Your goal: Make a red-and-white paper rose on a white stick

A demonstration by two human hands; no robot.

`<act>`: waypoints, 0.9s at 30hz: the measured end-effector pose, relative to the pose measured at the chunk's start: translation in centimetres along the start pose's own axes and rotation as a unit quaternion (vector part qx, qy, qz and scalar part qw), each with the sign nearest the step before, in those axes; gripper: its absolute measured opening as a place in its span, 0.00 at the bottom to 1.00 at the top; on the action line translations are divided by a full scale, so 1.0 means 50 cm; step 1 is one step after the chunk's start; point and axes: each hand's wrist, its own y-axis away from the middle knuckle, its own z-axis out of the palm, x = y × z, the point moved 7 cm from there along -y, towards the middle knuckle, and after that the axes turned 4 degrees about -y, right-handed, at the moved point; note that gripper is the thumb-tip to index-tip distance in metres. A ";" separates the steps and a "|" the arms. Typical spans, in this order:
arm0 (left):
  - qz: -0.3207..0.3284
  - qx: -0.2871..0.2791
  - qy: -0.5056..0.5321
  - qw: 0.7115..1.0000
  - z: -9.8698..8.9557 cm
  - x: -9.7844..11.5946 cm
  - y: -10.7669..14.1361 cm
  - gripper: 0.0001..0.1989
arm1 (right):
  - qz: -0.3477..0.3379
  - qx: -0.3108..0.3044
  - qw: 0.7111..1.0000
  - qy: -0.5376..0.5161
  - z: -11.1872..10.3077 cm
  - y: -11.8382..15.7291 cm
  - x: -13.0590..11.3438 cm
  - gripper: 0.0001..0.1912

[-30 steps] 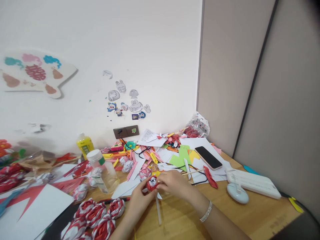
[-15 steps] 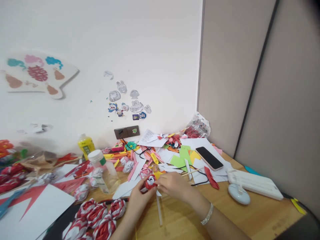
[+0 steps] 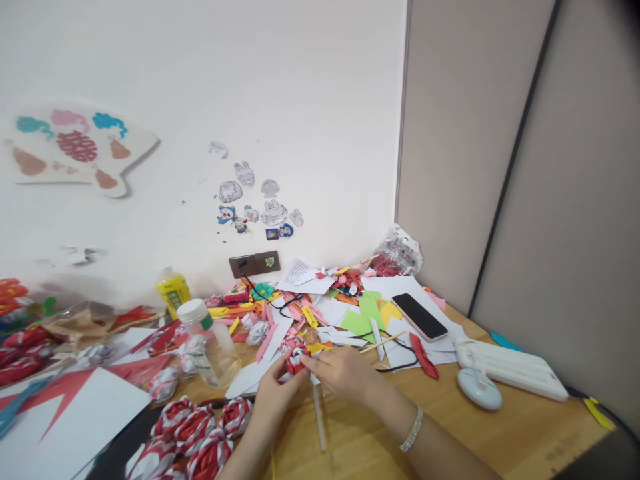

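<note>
Between my two hands is a red-and-white paper rose [image 3: 296, 360], small and rolled. My left hand [image 3: 279, 385] grips it from the left, thumb and fingers around its side. From the right, the fingers of my right hand [image 3: 340, 375] press together on its edge. A translucent white stick [image 3: 319, 419] lies on the table just below the hands; whether it joins the rose is hidden. Several finished red-and-white paper roses [image 3: 195, 428] sit in a cluster left of my left forearm.
A clear plastic jar [image 3: 214, 347] and a yellow bottle [image 3: 173, 292] stand at the left back. Paper scraps [image 3: 369, 315] cover the back. A phone [image 3: 420, 316], a white power strip [image 3: 515, 367] and a pale oval device [image 3: 480, 389] lie right. White paper [image 3: 95, 420] lies left.
The rose has tilted and shifted slightly left in my fingers, so less of its white centre shows. My right hand has moved a little left, over its edge.
</note>
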 end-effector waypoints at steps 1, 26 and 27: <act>-0.004 -0.007 0.002 1.000 0.000 0.000 0.000 0.23 | -0.002 0.001 1.000 0.008 0.000 0.001 -0.001 0.17; 0.245 -0.064 -0.156 0.955 0.037 0.038 0.036 0.23 | 0.132 0.025 0.988 -0.072 -0.031 -0.010 0.047 0.03; 0.252 -0.066 -0.168 0.951 0.038 0.040 0.037 0.22 | 0.132 0.014 0.989 -0.068 -0.029 -0.011 0.046 0.03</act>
